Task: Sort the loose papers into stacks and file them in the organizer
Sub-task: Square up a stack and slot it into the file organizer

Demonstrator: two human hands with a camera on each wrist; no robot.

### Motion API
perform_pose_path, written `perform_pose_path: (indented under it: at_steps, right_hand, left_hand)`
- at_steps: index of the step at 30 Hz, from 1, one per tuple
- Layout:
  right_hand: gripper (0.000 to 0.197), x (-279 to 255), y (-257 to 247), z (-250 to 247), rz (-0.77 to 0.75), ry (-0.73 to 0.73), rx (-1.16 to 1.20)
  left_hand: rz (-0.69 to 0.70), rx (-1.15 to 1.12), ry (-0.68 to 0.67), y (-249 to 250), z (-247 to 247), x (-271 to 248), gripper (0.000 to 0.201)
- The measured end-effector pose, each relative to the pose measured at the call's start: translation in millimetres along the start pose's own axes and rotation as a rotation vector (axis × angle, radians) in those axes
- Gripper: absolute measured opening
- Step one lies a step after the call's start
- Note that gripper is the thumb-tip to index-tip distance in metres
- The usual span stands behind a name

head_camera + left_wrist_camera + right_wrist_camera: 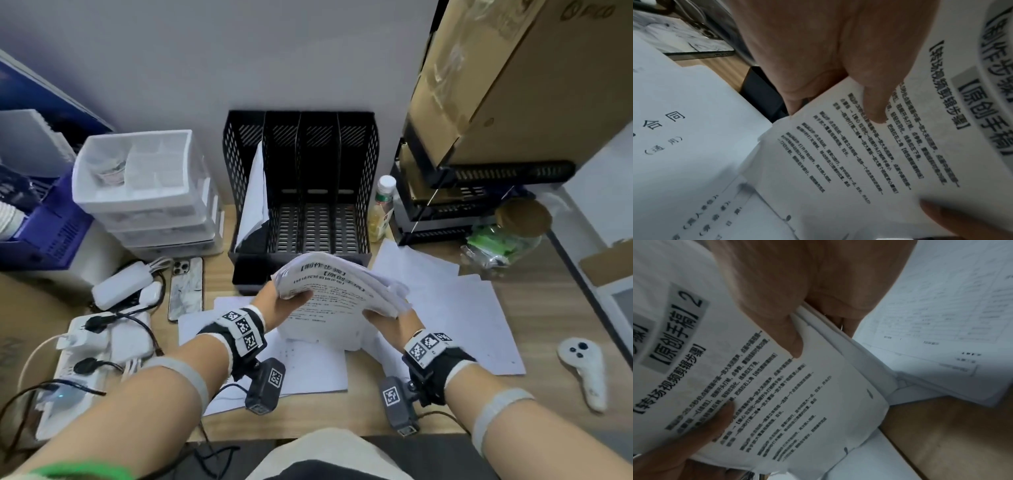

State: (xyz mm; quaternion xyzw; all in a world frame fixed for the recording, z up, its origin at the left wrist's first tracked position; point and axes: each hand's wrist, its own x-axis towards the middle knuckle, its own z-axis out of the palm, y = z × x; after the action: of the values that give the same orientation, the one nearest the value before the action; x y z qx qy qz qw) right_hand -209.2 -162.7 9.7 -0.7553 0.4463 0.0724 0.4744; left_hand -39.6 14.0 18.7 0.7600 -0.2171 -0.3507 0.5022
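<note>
Paper stack (337, 291), printed, curled, held aloft

Organizer (301, 178) stands behind loose sheets (462, 308) on desk (548, 308), drawers (144, 192) left.

black mesh organizer (301, 178), white printed papers (339, 291)
</note>
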Motion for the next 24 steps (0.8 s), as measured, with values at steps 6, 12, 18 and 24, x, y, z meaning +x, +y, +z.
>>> perform_pose_path:
  at_steps: [6, 12, 18, 24]
  right_hand:
    - [0.029, 10, -10, -15, -0.197, 0.132, 0.009]
    - [0.089, -16, -87, -29, -0.458, -0.044, 0.065]
    - [0.06, -42, -187, -47, -0.563, -0.12, 0.284]
    - [0.036, -25, -220, -69, -0.484, -0.11, 0.294]
  left_hand:
    - [-0.026, 0.023, 0.054, 27, -15, 2, 0.032]
    - [0.162, 0.177, 0.26, 83, -26, 14, 0.022]
    - [0.426, 0.648, 0.242, 125, -14, 4, 0.06]
    - [0.49, 0.57, 0.173, 121, -22, 0, 0.081]
